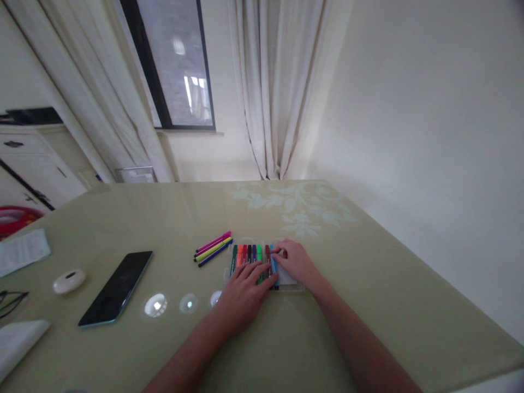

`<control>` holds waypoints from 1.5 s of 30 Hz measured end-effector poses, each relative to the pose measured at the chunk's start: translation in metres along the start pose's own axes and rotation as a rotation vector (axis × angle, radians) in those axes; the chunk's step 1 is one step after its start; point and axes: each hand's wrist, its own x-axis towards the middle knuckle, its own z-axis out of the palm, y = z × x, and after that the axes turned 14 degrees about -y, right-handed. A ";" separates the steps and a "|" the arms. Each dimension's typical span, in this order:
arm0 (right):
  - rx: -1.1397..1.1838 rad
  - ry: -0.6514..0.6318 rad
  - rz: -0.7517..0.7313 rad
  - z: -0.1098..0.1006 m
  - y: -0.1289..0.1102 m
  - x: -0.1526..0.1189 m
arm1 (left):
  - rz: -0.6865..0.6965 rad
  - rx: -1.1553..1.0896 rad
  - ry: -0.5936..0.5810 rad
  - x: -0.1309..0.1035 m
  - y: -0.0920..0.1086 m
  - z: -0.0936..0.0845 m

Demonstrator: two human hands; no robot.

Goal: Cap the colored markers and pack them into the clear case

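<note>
A clear flat marker case [295,287] lies on the green table and holds several coloured markers [248,254] side by side. My left hand [241,295] rests palm down on the near ends of those markers, fingers spread. My right hand [295,263] is at the right end of the row, its fingertips touching a blue marker [273,268] next to a dark red one; whether it grips it is unclear. Three loose markers [213,248], pink, yellow and dark blue, lie on the table just left of the case.
A dark phone [117,287] lies face up to the left, with a white oval object [69,281] beyond it. Folded paper [22,251], glasses [10,302] and a white item [18,338] sit at the left edge. A wall runs along the table's right side.
</note>
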 end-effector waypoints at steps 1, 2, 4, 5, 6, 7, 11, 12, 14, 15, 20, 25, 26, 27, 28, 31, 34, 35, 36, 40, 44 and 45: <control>-0.004 0.002 -0.002 -0.001 0.000 0.000 | 0.013 -0.018 0.010 0.000 -0.001 -0.001; -0.004 0.003 -0.006 -0.001 -0.001 0.000 | 0.019 -0.041 0.022 0.000 -0.002 -0.004; 0.002 0.014 -0.006 -0.003 -0.002 0.000 | -0.036 -0.083 0.061 -0.001 -0.009 -0.010; 0.010 0.023 -0.002 -0.003 -0.002 0.000 | -0.110 -0.088 0.086 -0.002 -0.013 -0.014; 0.021 0.032 0.000 -0.004 -0.002 0.000 | -0.213 -0.077 0.112 -0.003 -0.019 -0.019; 0.031 0.043 0.000 -0.004 -0.003 0.000 | -0.332 -0.050 0.134 -0.005 -0.025 -0.023; 0.053 0.080 -0.029 -0.004 -0.005 0.000 | -0.711 0.106 0.111 -0.016 -0.051 -0.036; 0.053 0.086 -0.032 -0.004 -0.005 0.000 | -0.758 0.129 0.088 -0.018 -0.056 -0.037; 0.056 0.094 -0.031 -0.004 -0.006 0.000 | -0.811 0.144 0.049 -0.022 -0.062 -0.038; 0.058 0.099 -0.030 -0.004 -0.006 0.000 | -0.825 0.144 0.039 -0.023 -0.063 -0.038; 0.065 0.104 -0.036 -0.004 -0.007 -0.001 | -0.863 0.141 -0.006 -0.024 -0.065 -0.037; 0.065 0.106 -0.037 -0.006 -0.010 -0.001 | -0.873 0.162 0.015 -0.024 -0.067 -0.037; 0.067 0.110 -0.037 -0.006 -0.011 -0.002 | -0.867 0.140 0.043 -0.023 -0.067 -0.037; 0.074 0.115 -0.039 -0.006 -0.013 -0.002 | -0.850 0.089 0.076 -0.021 -0.066 -0.036; 0.088 0.121 -0.044 -0.006 -0.014 -0.002 | -0.820 0.004 0.110 -0.018 -0.064 -0.035; 0.216 0.120 -0.066 -0.004 -0.020 -0.003 | -0.658 -0.346 0.209 -0.009 -0.051 -0.030; 0.485 0.058 -0.107 -0.001 -0.027 -0.004 | -0.482 -0.564 0.267 -0.002 -0.031 -0.025; 0.581 0.028 -0.121 0.000 -0.029 -0.004 | -0.441 -0.596 0.271 0.000 -0.025 -0.024; 0.669 0.000 -0.133 0.001 -0.031 -0.004 | -0.407 -0.620 0.267 0.001 -0.019 -0.022; 0.881 -0.032 -0.140 0.003 -0.037 -0.003 | -0.332 -0.701 0.219 0.003 -0.006 -0.020; 0.977 0.033 -0.095 0.002 -0.037 -0.001 | -0.282 -0.710 0.207 0.001 -0.005 -0.018; 1.002 0.059 -0.072 0.001 -0.035 0.000 | -0.262 -0.675 0.216 0.001 -0.005 -0.018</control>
